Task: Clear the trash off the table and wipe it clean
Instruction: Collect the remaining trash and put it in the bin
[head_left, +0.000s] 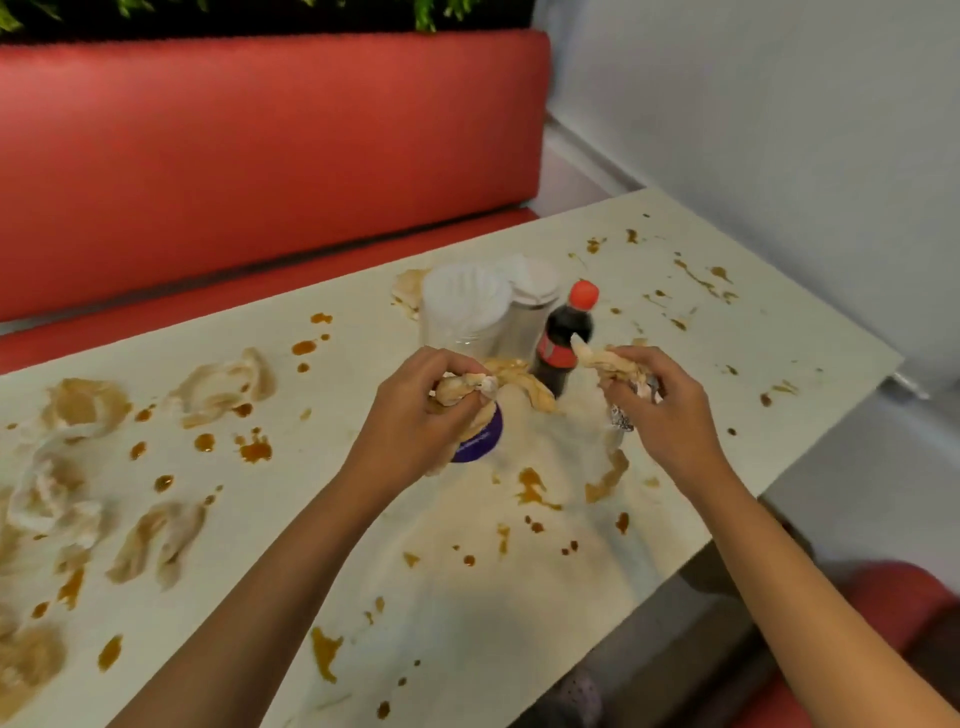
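Stained napkin wad (460, 388) gripped in left hand (415, 410) | second wad (610, 361) clutched in right hand (660, 410) | both above table (519, 623)

red padded booth bench (270, 156), white wall (753, 93), green foliage (156, 8)

We hold our left grip (415, 415) and right grip (660, 410) side by side over the middle of the bench (467, 649), the left wad (462, 387) in one and the right wad (613, 364) in the other. A tub (480, 441) sits on the bench under the left grip. Behind the grips a bottle (563, 332) stands upright, with two cups (462, 306) close together on its left. A loose napkin (524, 389) lies between the grips, before the bottle. Scattered napkins (223, 387) lie on the bench's left part, well apart from the cups. Spills (254, 449) dot the bench all round. A padded seat (260, 156) runs behind the bench, and a wall (779, 104) stands to its right
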